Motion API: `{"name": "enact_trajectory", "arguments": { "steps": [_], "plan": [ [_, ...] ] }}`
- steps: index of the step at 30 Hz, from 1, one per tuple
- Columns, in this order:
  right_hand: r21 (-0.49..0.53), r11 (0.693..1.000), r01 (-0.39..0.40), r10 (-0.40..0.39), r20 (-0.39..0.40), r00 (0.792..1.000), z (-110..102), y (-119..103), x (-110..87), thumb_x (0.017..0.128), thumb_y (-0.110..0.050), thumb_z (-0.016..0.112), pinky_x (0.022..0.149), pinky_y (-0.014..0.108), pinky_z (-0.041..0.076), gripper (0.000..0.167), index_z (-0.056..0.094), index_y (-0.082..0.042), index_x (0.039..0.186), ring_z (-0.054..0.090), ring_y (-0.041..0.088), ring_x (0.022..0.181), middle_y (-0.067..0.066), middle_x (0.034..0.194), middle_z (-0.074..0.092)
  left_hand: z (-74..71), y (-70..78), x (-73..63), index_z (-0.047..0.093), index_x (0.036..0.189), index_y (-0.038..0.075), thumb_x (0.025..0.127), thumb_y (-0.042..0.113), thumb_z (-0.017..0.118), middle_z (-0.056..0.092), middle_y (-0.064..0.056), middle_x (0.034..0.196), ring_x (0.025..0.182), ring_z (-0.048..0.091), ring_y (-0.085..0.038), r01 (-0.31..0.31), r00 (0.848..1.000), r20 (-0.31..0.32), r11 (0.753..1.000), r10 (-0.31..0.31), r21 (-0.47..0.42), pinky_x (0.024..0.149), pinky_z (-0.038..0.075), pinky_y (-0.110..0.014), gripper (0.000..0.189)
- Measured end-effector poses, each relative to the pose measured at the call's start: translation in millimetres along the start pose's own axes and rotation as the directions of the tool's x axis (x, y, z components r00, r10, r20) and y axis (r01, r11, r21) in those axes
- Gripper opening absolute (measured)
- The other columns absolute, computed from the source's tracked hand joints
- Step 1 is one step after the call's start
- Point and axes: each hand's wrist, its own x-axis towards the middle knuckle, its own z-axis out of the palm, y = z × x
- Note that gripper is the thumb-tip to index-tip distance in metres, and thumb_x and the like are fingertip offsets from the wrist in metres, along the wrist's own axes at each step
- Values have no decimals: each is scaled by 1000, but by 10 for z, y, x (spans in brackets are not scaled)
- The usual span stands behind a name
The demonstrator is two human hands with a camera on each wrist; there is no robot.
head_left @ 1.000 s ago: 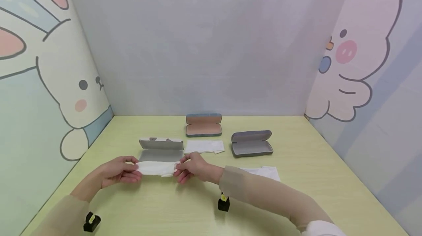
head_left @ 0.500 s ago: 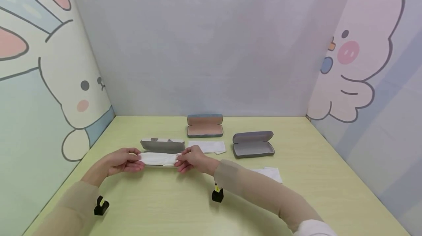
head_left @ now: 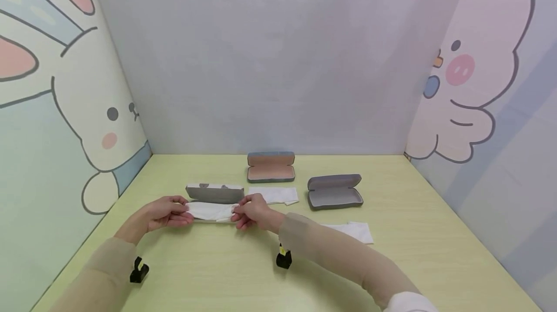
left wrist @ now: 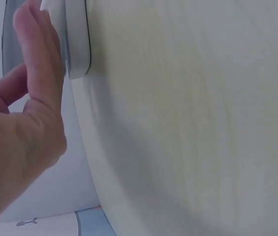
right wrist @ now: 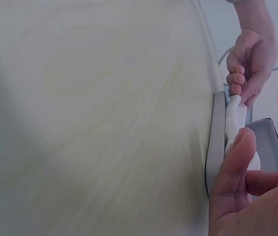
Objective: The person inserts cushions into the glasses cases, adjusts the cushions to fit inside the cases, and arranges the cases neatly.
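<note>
A folded white cloth (head_left: pixel 211 211) is stretched between my two hands, low over the base of an open glasses case (head_left: pixel 214 193) with a grey lining. My left hand (head_left: pixel 169 212) pinches the cloth's left end between thumb and fingers. At the other end my right hand (head_left: pixel 254 211) pinches it the same way. In the right wrist view the cloth (right wrist: pixel 235 115) sags at the rim of the case (right wrist: pixel 216 132), with the left hand (right wrist: pixel 253 61) beyond. The left wrist view has the left hand (left wrist: pixel 38 83) right beside the case's rounded end (left wrist: pixel 78 39).
Behind stands an open glasses case with a pink lining (head_left: pixel 271 172), a folded white cloth (head_left: pixel 275 195) in front of it. To the right is another open grey case (head_left: pixel 334 191). A second white cloth (head_left: pixel 357 230) lies partly behind the right forearm (head_left: pixel 335 249).
Both hands have carried the white cloth away from the table's front and over the case base. In the last half second it has sunk slightly and gone slacker between them.
</note>
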Motion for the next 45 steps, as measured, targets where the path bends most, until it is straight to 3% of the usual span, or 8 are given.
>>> {"name": "enact_trajectory", "arguments": {
  "steps": [4, 12, 27, 34, 38, 42, 45],
  "plan": [
    [-28, 1000, -2, 2, -23, 1000, 14, -1, 7, 89, -5, 65, 41, 26, 48, 12, 53, -4, 91, 56, 12, 41, 24, 81, 72, 20, -4, 15, 34, 116, -1, 101, 6, 43, 74, -9, 84, 78, 73, -17, 9, 1000, -30, 1000, -8, 6, 71, 58, -28, 18],
    [-70, 998, 5, -10, -66, 998, 7, 17, 33, 89, -7, 66, 38, 23, 42, 11, 55, -6, 88, 50, 10, 38, 4, 59, 65, 39, -11, 69, 34, 117, -3, 101, 5, 43, 74, -8, 81, 74, 73, -17, 7, 997, -72, 1000, -6, 21, 69, 58, -27, 21],
    [-59, 998, 18, -22, -60, 998, -1, 45, -16, 89, -7, 64, 39, 24, 43, 15, 55, -4, 100, 51, 11, 39, 8, 63, 67, 71, -64, 108, 32, 124, -6, 101, 8, 42, 73, -6, 79, 70, 72, -14, 3, 987, -161, 997, 10, 82, 63, 57, -24, 28],
    [-134, 985, 108, -123, -110, 986, -26, 70, -116, 86, -7, 67, 39, 25, 45, 26, 54, 0, 107, 51, 13, 40, 20, 77, 70, 124, -74, 24, 34, 125, -7, 100, 13, 46, 70, -6, 78, 65, 68, -14, 13, 961, -273, 984, 37, 180, 62, 57, -26, 34],
    [-186, 971, 147, -170, -115, 979, -75, 78, -179, 86, -10, 68, 43, 28, 48, 32, 52, 1, 111, 52, 14, 44, 15, 77, 65, 140, -80, -15, 39, 121, -7, 99, 14, 49, 67, -6, 78, 63, 65, -13, 12, 952, -299, 970, 63, 242, 61, 56, -26, 32],
    [-186, 971, 150, -170, -96, 981, -102, 77, -217, 88, -11, 67, 47, 29, 51, 34, 50, 1, 115, 54, 15, 49, 8, 79, 61, 170, -81, -17, 44, 112, -5, 98, 13, 52, 65, -5, 76, 60, 64, -12, -2, 944, -318, 963, 92, 270, 58, 55, -24, 24],
    [-180, 973, 146, -163, -85, 983, -94, 79, -229, 89, -10, 67, 47, 29, 52, 35, 49, 2, 116, 55, 15, 50, 7, 79, 60, 200, -76, -9, 48, 105, -3, 96, 11, 54, 63, -4, 73, 57, 62, -11, -2, 929, -355, 958, 108, 286, 55, 53, -23, 18]
  ]
}}
